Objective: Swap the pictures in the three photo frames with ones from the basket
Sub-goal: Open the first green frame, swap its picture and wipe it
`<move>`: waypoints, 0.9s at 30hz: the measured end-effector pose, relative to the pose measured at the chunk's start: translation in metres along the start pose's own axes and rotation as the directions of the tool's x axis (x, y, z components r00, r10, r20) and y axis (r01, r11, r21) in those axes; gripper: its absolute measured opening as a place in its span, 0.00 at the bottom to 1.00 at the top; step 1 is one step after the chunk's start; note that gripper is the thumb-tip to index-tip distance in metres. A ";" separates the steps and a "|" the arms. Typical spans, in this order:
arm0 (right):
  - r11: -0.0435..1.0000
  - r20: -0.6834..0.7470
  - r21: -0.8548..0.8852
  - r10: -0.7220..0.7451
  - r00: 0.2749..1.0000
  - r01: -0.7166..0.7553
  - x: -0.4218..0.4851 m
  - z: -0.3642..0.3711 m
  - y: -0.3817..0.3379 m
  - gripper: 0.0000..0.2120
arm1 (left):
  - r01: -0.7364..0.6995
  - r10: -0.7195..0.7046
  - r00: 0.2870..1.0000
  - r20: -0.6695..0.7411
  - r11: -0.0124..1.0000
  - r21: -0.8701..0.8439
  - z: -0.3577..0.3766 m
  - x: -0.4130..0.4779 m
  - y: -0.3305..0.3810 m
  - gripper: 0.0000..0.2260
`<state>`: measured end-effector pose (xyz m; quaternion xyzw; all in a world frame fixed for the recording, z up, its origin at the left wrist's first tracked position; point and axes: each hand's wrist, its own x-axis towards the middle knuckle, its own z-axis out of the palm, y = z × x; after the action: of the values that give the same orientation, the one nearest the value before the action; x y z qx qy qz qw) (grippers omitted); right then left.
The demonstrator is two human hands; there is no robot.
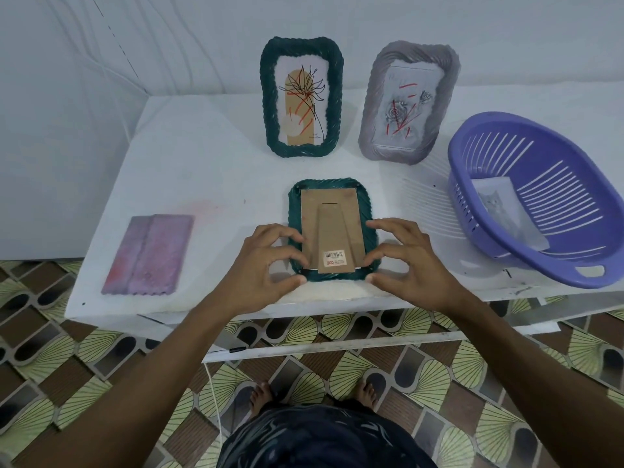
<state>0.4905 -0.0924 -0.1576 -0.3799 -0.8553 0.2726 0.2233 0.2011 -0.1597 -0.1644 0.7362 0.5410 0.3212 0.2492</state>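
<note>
Three frames are on the counter (202,163): a green frame (266,96) and a grey frame (374,96) stand upright in the upper middle with pictures in them, and a third frame (332,188) lies face down at centre, its cardboard backing (324,214) in place. The left hand (266,265) and right hand (408,265) pinch its two lower corners with curled fingers and thumbs. At right, the basket (489,125) holds one visible picture (503,204), so this frame's swap looks unfinished; whether the upright ones are done I cannot tell. A pink cloth (148,255) lies at left. The counter is white and scuffed against a white wall, above a patterned tile floor (101,349).
</note>
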 end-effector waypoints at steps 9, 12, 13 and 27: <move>0.975 -0.174 0.127 0.202 0.964 -0.181 0.047 0.004 0.001 0.07 | 0.272 -0.263 0.962 -0.072 0.906 0.324 0.028 0.068 0.049 0.27; 0.965 -0.234 0.178 0.230 0.945 -0.191 0.048 0.011 0.003 0.09 | 0.270 -0.256 0.961 -0.101 0.805 0.528 0.048 0.069 0.046 0.32; 0.965 -0.247 0.188 0.227 0.942 -0.183 0.047 0.013 0.004 0.10 | 0.256 -0.223 0.966 -0.129 0.787 0.561 0.052 0.067 0.044 0.31; 0.926 -0.270 0.329 0.281 0.921 -0.186 0.044 0.009 0.002 0.09 | 0.304 -0.162 0.910 -0.381 0.886 0.349 0.051 0.055 0.051 0.28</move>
<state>0.4589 -0.0600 -0.1582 -0.4808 -0.7062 0.3592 0.3757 0.2829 -0.1233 -0.1506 0.6327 0.7159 0.2934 0.0328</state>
